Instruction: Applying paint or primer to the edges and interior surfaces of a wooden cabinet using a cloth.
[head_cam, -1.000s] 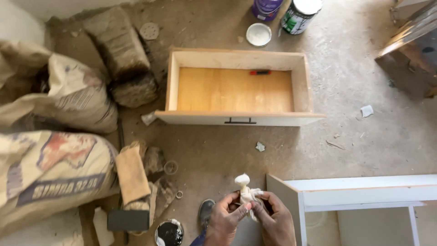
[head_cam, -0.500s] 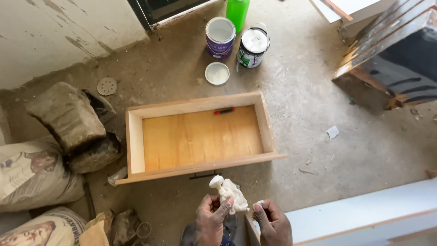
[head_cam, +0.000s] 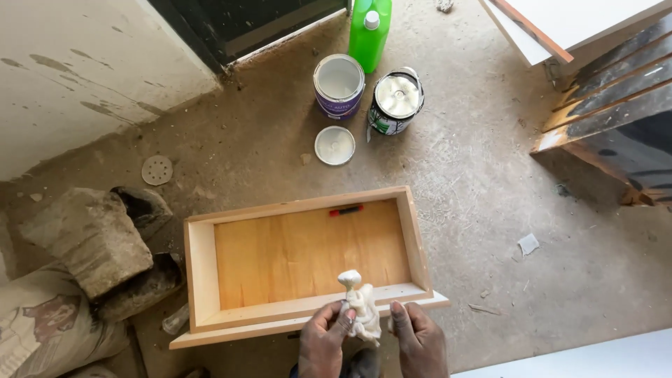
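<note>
both hands (head_cam: 371,339), upright white rag (head_cam: 360,308)

Even, soft daylight; shadows faint. Glare sat on the shiny metal lid of the closed paint can (head_cam: 396,96) at upper centre. Edges bowed from wide lens. Focus stayed sharp across the dusty concrete floor (head_cam: 490,203).

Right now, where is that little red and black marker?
In the head view, the marker lies inside the wooden drawer on the floor, against its far wall, right of centre. The open paint can and its loose lid sit on the concrete beyond.
</note>
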